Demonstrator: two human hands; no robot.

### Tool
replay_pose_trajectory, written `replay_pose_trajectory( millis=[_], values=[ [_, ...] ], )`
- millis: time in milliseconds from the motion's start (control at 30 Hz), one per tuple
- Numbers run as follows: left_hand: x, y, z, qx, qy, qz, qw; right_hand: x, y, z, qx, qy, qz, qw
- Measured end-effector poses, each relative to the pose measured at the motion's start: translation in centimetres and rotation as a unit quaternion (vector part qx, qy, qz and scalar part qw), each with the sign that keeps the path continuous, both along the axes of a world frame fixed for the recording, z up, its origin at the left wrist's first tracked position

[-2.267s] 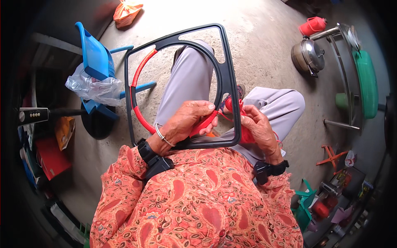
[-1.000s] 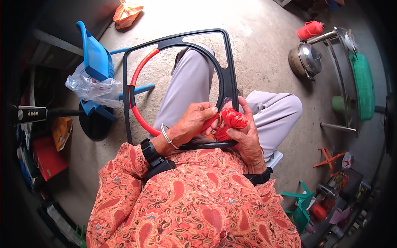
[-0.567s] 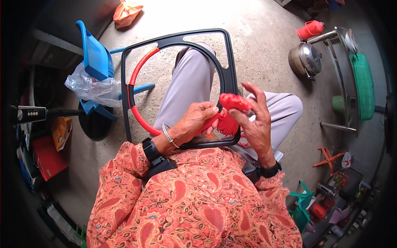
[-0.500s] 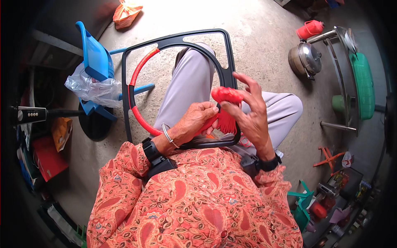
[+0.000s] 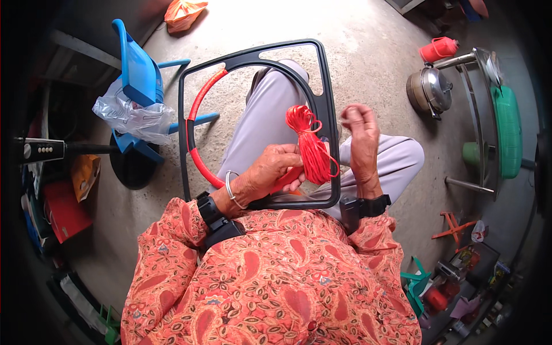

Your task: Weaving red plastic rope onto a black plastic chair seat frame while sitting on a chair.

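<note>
A black plastic frame (image 5: 325, 69) with a round opening rests upright across my lap. Red cord (image 5: 202, 95) is wound tightly round much of the ring's left and lower side. My left hand (image 5: 279, 168) is closed on the lower part of the wrapped ring, thumb and fingers pinching it. Against those fingers, over the ring's lower right, lies a looped bundle of red cord (image 5: 313, 152). To the right of the bundle and apart from it, my right hand (image 5: 362, 127) is raised with its fingers curled together; their tips are blurred, and whatever they pinch is hidden.
At left stands a blue chair (image 5: 141, 75) with a clear plastic bag (image 5: 129, 115). An orange bag (image 5: 184, 14) lies on the far floor. To the right are a steel pot (image 5: 428, 89), a red flask (image 5: 439, 49) and a metal rack (image 5: 468, 86) with a green basket (image 5: 506, 132).
My right hand has let go of the cord bundle and moved right, its fingers curling. The bundle now hangs down over the ring by my left hand, which keeps its hold.
</note>
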State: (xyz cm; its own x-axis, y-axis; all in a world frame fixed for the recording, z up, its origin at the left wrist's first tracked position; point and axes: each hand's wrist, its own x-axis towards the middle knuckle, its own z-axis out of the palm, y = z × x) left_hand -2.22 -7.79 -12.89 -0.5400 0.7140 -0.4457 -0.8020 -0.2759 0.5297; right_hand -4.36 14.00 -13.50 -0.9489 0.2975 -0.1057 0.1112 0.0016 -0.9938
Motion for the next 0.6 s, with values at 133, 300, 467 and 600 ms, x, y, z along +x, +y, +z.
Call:
replay_pose_trajectory(
  millis=[133,300,467,600],
  values=[
    [0.1,-0.5,-0.1,0.04,-0.009,0.002,0.999,1.8,-1.1,-1.5,-0.279,-0.171,0.212,0.921],
    [0.4,-0.4,0.5,0.077,-0.019,0.005,0.997,2.0,-4.5,0.6,-0.433,-0.158,0.447,0.767],
    [0.6,-0.8,0.3,0.085,0.013,-0.059,0.995,3.6,-5.0,-1.0,-0.467,-0.103,0.437,0.762],
    [1.0,-0.6,0.4,0.096,-0.042,-0.055,0.993,5.0,-4.8,-1.6,-0.592,-0.143,0.303,0.733]
  ],
)
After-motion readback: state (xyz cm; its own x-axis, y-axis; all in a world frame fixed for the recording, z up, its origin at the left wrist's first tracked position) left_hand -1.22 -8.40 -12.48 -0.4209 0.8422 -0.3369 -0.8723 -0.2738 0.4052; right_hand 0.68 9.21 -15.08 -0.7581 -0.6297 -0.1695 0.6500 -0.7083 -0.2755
